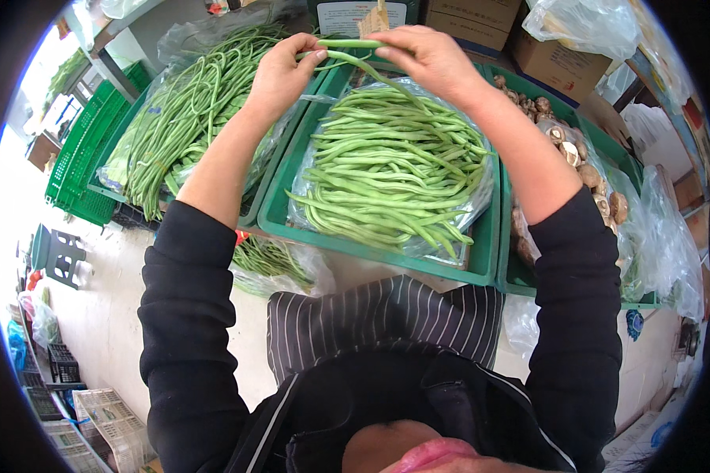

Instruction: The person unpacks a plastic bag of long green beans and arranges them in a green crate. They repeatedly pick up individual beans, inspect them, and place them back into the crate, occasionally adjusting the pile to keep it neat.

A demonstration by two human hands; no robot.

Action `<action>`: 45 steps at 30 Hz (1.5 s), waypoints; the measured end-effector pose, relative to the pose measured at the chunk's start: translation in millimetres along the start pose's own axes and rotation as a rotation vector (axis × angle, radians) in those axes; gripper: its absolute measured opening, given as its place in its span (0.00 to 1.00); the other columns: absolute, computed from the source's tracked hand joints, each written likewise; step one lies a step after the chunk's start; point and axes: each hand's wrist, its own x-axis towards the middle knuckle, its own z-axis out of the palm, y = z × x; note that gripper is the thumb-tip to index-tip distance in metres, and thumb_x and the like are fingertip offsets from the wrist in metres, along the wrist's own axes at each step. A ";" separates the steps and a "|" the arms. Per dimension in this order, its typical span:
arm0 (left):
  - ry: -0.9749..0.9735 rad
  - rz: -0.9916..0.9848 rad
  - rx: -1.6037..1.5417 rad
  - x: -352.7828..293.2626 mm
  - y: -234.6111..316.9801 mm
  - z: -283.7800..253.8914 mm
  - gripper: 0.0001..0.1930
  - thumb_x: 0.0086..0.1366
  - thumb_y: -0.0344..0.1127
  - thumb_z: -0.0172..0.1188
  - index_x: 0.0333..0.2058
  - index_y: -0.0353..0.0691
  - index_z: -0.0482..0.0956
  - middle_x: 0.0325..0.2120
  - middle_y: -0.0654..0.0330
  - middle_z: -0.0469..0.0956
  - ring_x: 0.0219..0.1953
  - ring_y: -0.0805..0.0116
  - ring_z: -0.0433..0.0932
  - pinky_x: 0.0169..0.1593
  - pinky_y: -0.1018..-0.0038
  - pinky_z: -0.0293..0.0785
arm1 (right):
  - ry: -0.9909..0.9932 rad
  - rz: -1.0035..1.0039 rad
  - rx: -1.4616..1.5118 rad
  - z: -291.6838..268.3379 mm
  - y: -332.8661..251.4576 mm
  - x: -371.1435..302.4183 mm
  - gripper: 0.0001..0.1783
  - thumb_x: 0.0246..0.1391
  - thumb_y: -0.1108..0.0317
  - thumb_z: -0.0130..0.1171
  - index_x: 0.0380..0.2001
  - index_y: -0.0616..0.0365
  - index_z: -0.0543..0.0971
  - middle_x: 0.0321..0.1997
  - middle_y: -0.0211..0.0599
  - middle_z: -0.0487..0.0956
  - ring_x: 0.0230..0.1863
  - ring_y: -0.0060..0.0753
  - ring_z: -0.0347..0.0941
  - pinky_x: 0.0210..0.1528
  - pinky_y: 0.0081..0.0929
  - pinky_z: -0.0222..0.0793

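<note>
Both hands, left (280,75) and right (426,55), pinching one green bean (347,44) between them.

Both hands are raised at the far side of the middle crate (450,272), the left hand (282,72) left of the right hand (426,57), with one bean (347,44) stretched between them above the bean pile (390,169) lying in that crate. To the left, a second crate (254,211) holds long beans (185,114); to the right, a third crate (643,298) holds mushrooms (572,150). Cardboard boxes (556,63) stand beyond the crates, and empty stacked crates (83,158) sit far left.
</note>
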 end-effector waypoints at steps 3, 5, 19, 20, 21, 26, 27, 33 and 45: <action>-0.010 -0.087 -0.093 -1.4 5.0 2.6 0.11 0.65 0.38 0.60 0.42 0.39 0.78 0.28 0.63 0.77 0.29 0.75 0.71 0.35 0.75 0.69 | -0.144 0.244 0.064 18.4 -12.2 2.5 0.17 0.59 0.56 0.57 0.50 0.43 0.80 0.37 0.41 0.82 0.38 0.46 0.78 0.42 0.34 0.73; 0.000 -0.148 -0.200 -2.0 5.0 5.6 0.11 0.65 0.39 0.59 0.41 0.38 0.78 0.28 0.65 0.78 0.29 0.75 0.72 0.36 0.75 0.69 | -0.157 0.294 0.148 24.5 -12.1 3.2 0.18 0.60 0.57 0.56 0.52 0.44 0.78 0.38 0.40 0.82 0.38 0.42 0.78 0.42 0.32 0.73; 0.299 -0.078 -0.032 -29.8 2.1 35.3 0.24 0.65 0.43 0.58 0.50 0.26 0.71 0.40 0.45 0.74 0.42 0.56 0.76 0.47 0.64 0.72 | -0.112 0.058 -0.114 28.6 39.5 20.2 0.14 0.59 0.62 0.55 0.46 0.51 0.79 0.41 0.44 0.78 0.44 0.49 0.75 0.44 0.42 0.72; 0.208 -0.010 0.114 -45.9 1.7 38.2 0.23 0.66 0.43 0.57 0.52 0.31 0.72 0.44 0.46 0.76 0.45 0.57 0.76 0.52 0.66 0.71 | -0.153 0.052 -0.182 37.1 44.4 11.9 0.14 0.58 0.62 0.55 0.46 0.50 0.80 0.40 0.44 0.78 0.44 0.49 0.75 0.44 0.42 0.72; 0.092 -0.024 0.053 -63.1 4.2 45.5 0.20 0.66 0.41 0.56 0.50 0.32 0.73 0.45 0.45 0.75 0.48 0.52 0.74 0.54 0.63 0.69 | -0.254 0.143 -0.198 47.0 47.6 -0.8 0.15 0.57 0.63 0.56 0.47 0.48 0.80 0.40 0.44 0.77 0.44 0.49 0.75 0.44 0.42 0.73; -0.144 -0.007 0.009 -130.0 22.8 59.5 0.18 0.65 0.40 0.58 0.49 0.35 0.74 0.52 0.44 0.69 0.54 0.45 0.70 0.58 0.60 0.67 | -0.628 0.432 -0.208 79.0 52.3 -67.6 0.27 0.62 0.51 0.49 0.59 0.55 0.70 0.57 0.52 0.72 0.57 0.55 0.69 0.59 0.46 0.65; -0.128 0.008 0.018 -134.4 24.4 54.5 0.19 0.65 0.40 0.57 0.50 0.35 0.75 0.53 0.43 0.69 0.55 0.44 0.70 0.58 0.60 0.67 | -0.646 0.459 -0.198 77.6 54.8 -70.0 0.28 0.63 0.50 0.47 0.60 0.56 0.68 0.59 0.52 0.70 0.59 0.55 0.67 0.60 0.45 0.64; -0.145 0.051 0.082 -144.9 34.9 28.0 0.19 0.65 0.40 0.57 0.50 0.36 0.76 0.54 0.44 0.70 0.57 0.45 0.68 0.60 0.59 0.65 | -0.758 0.469 -0.137 59.6 48.7 -73.7 0.30 0.67 0.49 0.39 0.66 0.53 0.61 0.66 0.49 0.66 0.66 0.51 0.61 0.67 0.41 0.56; -0.393 0.029 0.087 -167.3 41.5 22.3 0.22 0.71 0.42 0.48 0.60 0.39 0.67 0.62 0.42 0.61 0.64 0.45 0.61 0.65 0.62 0.58 | -0.438 0.593 0.200 54.6 51.7 -73.7 0.35 0.63 0.42 0.43 0.65 0.54 0.64 0.67 0.45 0.65 0.68 0.46 0.59 0.69 0.34 0.52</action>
